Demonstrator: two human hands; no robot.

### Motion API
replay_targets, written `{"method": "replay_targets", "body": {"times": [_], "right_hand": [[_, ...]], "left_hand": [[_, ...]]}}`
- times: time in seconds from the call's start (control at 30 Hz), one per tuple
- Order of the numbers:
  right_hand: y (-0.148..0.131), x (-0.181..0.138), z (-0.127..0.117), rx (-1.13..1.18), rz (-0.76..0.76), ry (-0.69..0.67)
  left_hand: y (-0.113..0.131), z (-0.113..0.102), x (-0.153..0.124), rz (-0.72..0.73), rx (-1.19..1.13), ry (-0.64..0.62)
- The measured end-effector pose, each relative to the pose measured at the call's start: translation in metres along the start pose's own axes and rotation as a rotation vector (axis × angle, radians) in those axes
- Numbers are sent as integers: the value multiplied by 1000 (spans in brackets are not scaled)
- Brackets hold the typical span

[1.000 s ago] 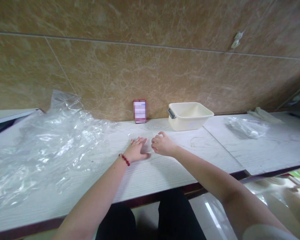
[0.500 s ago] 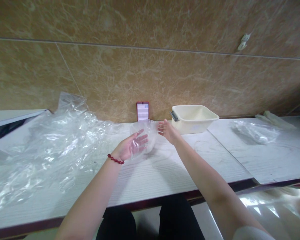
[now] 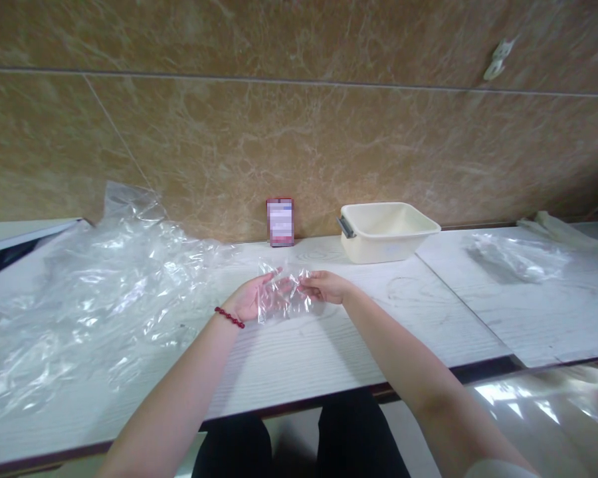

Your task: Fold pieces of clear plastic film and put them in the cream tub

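Observation:
A small clear plastic bag [image 3: 292, 302] is stretched between my two hands just above the white tabletop. My left hand [image 3: 252, 297], with a red bead bracelet at its wrist, holds the bag's left side, its fingers showing through the film. At the other end, my right hand [image 3: 326, 287] pinches the bag's right part between thumb and fingers. The film is crinkled and glossy, and nothing can be made out inside it.
A large heap of clear plastic bags [image 3: 144, 285] covers the table's left side. Against the wall stand a phone [image 3: 280, 222] and a cream plastic bin [image 3: 389, 249] with a grey handle. More clear plastic [image 3: 521, 257] lies at the right.
My right hand has come down and left from beside the bin onto the bag and closed on it. The bag is now drawn taut and lower; my left hand has barely moved.

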State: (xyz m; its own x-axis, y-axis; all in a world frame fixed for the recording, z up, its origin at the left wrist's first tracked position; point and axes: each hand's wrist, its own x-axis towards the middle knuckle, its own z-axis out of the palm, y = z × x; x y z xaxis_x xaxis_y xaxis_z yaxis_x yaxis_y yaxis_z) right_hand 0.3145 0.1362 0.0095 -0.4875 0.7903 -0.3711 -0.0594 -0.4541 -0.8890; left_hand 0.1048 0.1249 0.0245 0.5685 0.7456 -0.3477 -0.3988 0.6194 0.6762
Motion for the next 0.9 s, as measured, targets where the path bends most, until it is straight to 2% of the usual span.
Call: {"method": "replay_targets", "body": {"times": [0.17, 0.4, 0.6, 0.77, 0.9], "right_hand": [[0, 0, 3, 5, -47, 74], [-1, 0, 1, 54, -102, 41], [-2, 1, 2, 90, -151, 58], [-1, 1, 4, 85, -205, 73], [-2, 0, 5, 68, -228, 75]], "left_hand": [[-1, -2, -2, 37, 59, 3], [2, -7, -3, 95, 157, 11], [0, -12, 3, 123, 126, 79], [6, -5, -3, 107, 14, 46], [6, -2, -5, 127, 1, 83]]}}
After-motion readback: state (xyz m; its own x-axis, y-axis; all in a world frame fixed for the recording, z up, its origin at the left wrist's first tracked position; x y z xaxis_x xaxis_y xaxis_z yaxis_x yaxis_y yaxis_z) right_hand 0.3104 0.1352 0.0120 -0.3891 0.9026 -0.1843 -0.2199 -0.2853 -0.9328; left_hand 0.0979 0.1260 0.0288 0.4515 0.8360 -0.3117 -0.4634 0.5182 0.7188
